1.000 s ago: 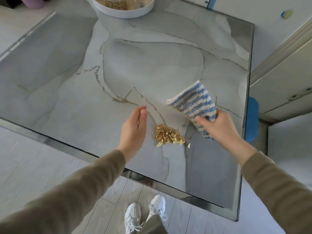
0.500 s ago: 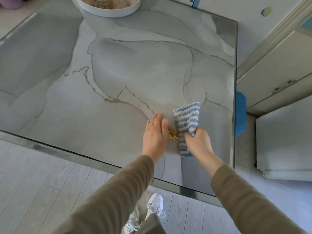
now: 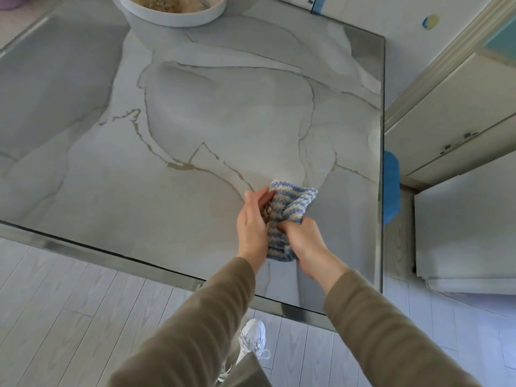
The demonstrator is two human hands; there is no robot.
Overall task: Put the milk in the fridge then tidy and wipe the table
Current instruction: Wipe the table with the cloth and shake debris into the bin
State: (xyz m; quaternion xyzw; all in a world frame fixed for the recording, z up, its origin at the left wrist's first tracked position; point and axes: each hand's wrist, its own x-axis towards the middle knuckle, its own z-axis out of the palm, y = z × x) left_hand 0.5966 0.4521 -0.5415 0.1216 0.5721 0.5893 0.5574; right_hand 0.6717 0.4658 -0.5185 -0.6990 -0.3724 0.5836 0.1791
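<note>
A blue and white striped cloth [image 3: 293,202] lies bunched on the grey marble table [image 3: 195,107] near its front right corner. My right hand [image 3: 303,238] grips the cloth's near end. My left hand [image 3: 252,222] stands on edge against the cloth's left side, fingers straight and cupped. A few tan crumbs [image 3: 266,215] show between my left palm and the cloth. The milk and the fridge are not in view.
A white round tray [image 3: 173,15] with some contents stands at the table's far edge. A blue object [image 3: 391,185] sits just past the right edge. White cabinets [image 3: 460,135] stand to the right. The floor below is pale planks.
The loose crumb pile has been squeezed between my left hand and the cloth. My right hand pushed the cloth left against the left palm, and the cloth has bunched up.
</note>
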